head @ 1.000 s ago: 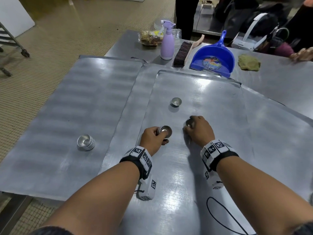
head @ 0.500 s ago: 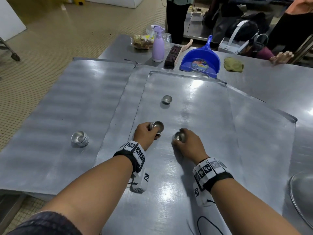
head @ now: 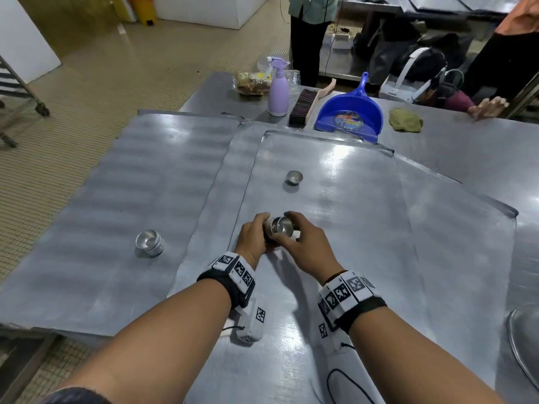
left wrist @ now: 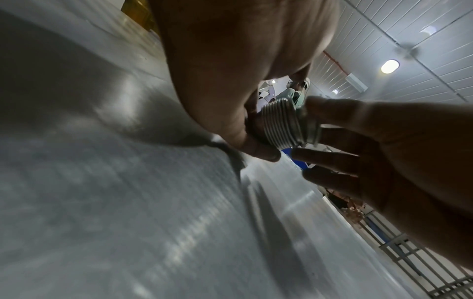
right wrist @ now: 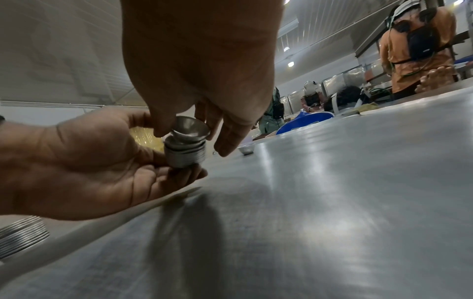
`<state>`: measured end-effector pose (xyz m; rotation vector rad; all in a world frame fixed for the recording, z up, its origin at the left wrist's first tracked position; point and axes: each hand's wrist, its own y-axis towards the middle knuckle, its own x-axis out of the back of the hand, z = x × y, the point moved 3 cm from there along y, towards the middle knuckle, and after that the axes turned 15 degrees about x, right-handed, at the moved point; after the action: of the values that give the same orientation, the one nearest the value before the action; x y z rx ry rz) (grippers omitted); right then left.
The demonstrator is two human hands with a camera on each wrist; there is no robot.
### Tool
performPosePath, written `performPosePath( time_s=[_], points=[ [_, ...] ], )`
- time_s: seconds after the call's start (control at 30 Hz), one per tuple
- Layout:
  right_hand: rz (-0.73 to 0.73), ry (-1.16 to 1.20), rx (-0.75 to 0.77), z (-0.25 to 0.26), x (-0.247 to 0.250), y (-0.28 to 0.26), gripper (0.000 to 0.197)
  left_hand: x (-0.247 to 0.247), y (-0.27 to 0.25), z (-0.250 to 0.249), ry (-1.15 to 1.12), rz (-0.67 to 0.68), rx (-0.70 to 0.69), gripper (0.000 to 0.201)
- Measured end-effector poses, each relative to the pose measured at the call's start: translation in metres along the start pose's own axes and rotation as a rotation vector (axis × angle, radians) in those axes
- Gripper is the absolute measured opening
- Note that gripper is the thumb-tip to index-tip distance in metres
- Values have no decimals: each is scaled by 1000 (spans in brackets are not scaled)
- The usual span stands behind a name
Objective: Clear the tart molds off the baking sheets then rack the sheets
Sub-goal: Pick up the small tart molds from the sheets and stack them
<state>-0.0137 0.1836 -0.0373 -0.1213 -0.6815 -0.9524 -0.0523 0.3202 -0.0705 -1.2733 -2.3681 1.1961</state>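
Observation:
My left hand (head: pixel 255 236) grips a short stack of nested metal tart molds (head: pixel 269 230), tilted, just above the middle baking sheet (head: pixel 335 176). My right hand (head: pixel 303 243) pinches a single tart mold (head: pixel 281 225) at the stack's mouth. The right wrist view shows that single mold (right wrist: pixel 190 128) sitting askew in the top of the stack (right wrist: pixel 185 155). In the left wrist view, the stack's ribbed rims (left wrist: pixel 280 123) show between the fingers of both hands. One loose mold (head: pixel 294 177) lies farther up the same sheet. A second stack of molds (head: pixel 150 242) stands on the left sheet (head: pixel 131 170).
A third sheet (head: pixel 455 228) lies partly under the middle one at right. Along the table's far edge are a lilac spray bottle (head: pixel 278 91), a brush (head: pixel 302 107), a blue dustpan (head: pixel 348 115) and a green cloth (head: pixel 405 120). Another person's hand (head: pixel 488 107) rests there. A round metal pan (head: pixel 525 345) lies at right.
My hands, apart before with molds in each, have come together. The right hand has carried its mold leftward onto the stack in my left hand.

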Motion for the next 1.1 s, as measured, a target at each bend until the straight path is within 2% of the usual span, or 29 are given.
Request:
performPosePath(
  time_s=[0.17, 0.2, 0.3, 0.4, 0.47, 0.57, 0.67, 0.77, 0.93, 1.1],
  points=[
    [3, -25, 9, 2, -16, 9, 57, 4, -2, -3, -54, 41, 37, 49],
    [6, -21, 9, 1, -19, 11, 59, 6, -3, -5, -37, 39, 24, 47],
    [34, 26, 2, 0, -25, 17, 72, 13, -3, -13, -9, 40, -36, 24],
    [57, 100, -15, -2, -26, 22, 82, 18, 3, -19, -30, 37, -60, 27],
    [61, 116, -34, -7, -24, 25, 74, 21, 9, -23, 32, -1, -85, 22],
    [56, 44, -73, -22, -14, 35, 49, 24, 18, -23, 154, -49, -109, 11],
    [58, -57, -135, -43, -2, 54, 38, 25, 23, -18, 205, -56, -137, 14],
    [80, -170, -174, -60, 10, 82, 39, 25, 25, -14, 216, -51, -151, 16],
    [214, -398, -184, -65, 22, 134, 45, 26, 23, -15, 215, -30, -152, 16],
    [300, -504, -205, -73, 16, 165, 45, 27, 23, -15, 193, -16, -135, 14]
  ],
)
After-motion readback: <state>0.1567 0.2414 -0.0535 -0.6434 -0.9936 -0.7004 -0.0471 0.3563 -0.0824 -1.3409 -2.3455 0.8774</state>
